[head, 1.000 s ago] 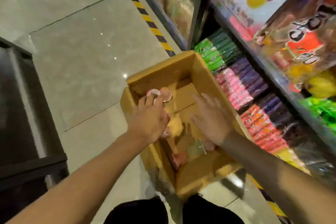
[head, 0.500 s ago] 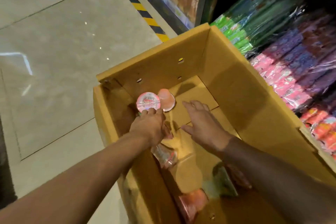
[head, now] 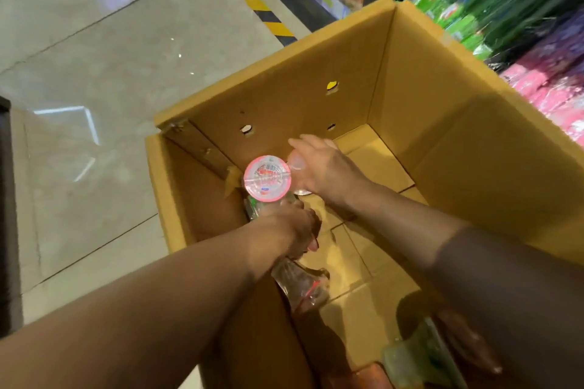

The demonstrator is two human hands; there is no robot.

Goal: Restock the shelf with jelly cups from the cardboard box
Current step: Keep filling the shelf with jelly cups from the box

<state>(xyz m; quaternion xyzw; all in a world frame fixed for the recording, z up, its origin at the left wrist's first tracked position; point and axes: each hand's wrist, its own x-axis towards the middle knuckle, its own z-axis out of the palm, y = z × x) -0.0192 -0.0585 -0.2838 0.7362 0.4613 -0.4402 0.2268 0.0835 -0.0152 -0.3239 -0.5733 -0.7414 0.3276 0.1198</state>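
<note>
You're mid-pickup: left hand (head: 292, 227) curled around a clear cup at the box's (head: 442, 123) 9 o'clock wall, pink-lid cup (head: 267, 178) just above. Right hand (head: 319, 167) curls over another cup. Next, lift both out toward the shelf (head: 537, 25) at 2 o'clock.

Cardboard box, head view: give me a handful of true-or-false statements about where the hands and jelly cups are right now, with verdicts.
1. Both hands are inside the cardboard box. True.
2. The pink-lidded jelly cup lies lid down. False: its round lid faces the camera.
3. The right hand is reaching to the shelf. False: it is on a cup next to the pink-lidded one, in the box.
4. The left hand grips a stack of cups beneath the pink lid. True.
5. The box is packed full. False: much of its bottom shows bare.
</note>
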